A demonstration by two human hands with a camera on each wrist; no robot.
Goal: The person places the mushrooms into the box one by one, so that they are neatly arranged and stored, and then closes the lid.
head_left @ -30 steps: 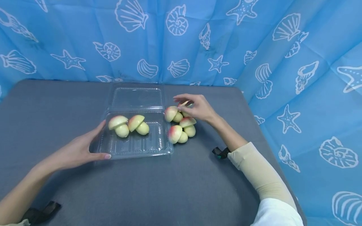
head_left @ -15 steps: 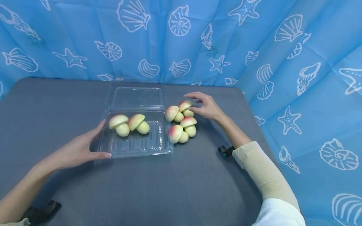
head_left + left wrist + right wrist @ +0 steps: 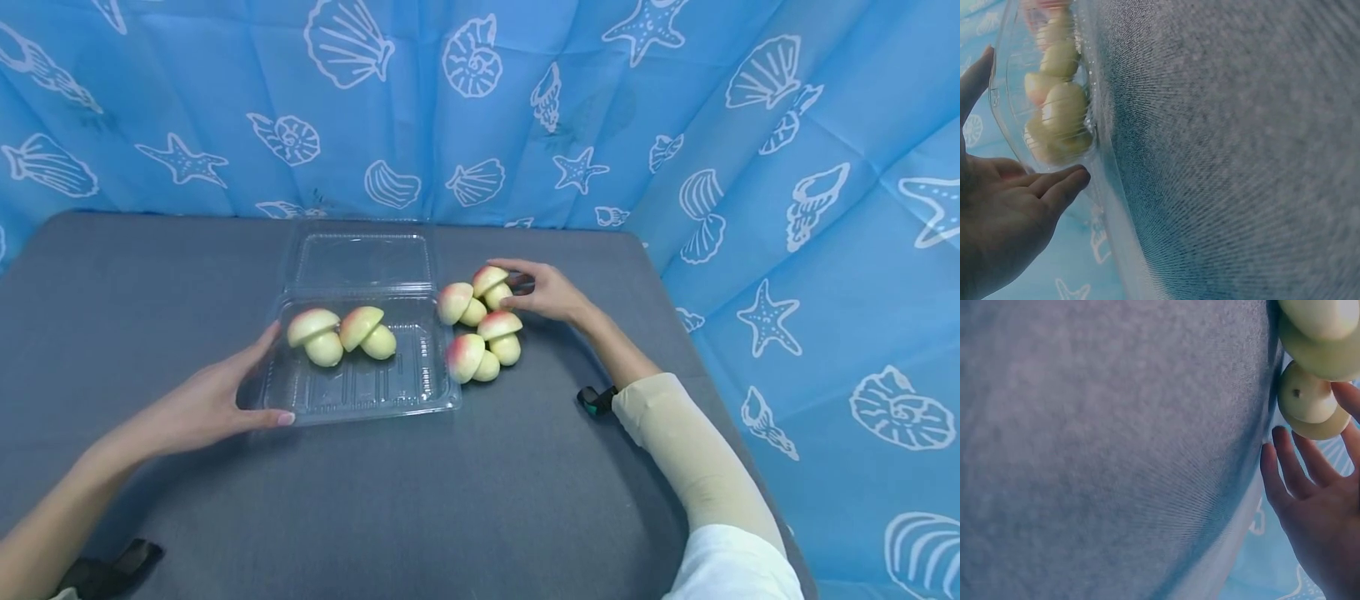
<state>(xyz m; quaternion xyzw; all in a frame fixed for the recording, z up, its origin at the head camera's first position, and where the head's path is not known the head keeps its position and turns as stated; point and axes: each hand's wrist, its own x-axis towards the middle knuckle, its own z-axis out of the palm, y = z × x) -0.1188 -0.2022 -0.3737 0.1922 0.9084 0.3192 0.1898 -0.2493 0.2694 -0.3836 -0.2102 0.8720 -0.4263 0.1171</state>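
A clear plastic clamshell box (image 3: 360, 398) lies with its lid (image 3: 363, 258) folded back. Two yellow toy mushrooms, one on the left (image 3: 317, 336) and one beside it (image 3: 368, 333), are inside. My left hand (image 3: 217, 392) spans the box's left side, thumb by the front corner, fingers fairly straight; the left wrist view shows fingertips (image 3: 1079, 178) against the wall. Outside the right side sit several pink-capped mushrooms. At the rearmost one (image 3: 492, 286), my right hand (image 3: 551, 292) reaches around with thumb and forefinger. Its thumb touches the stem, and the other fingers (image 3: 1297, 469) stay extended in the right wrist view.
Beside the box's right edge are more toy mushrooms: one at its rear corner (image 3: 456, 303), one nearest the front (image 3: 471, 358) and one to its right (image 3: 501, 336). A grey cloth-covered table (image 3: 420, 500) lies below. A blue seashell-print curtain (image 3: 510, 108) borders its back and right.
My right hand first drew right, off the top of the rearmost mushroom, then lowered slightly around its right side. That mushroom stays in place over the last half second. My left hand has not moved.
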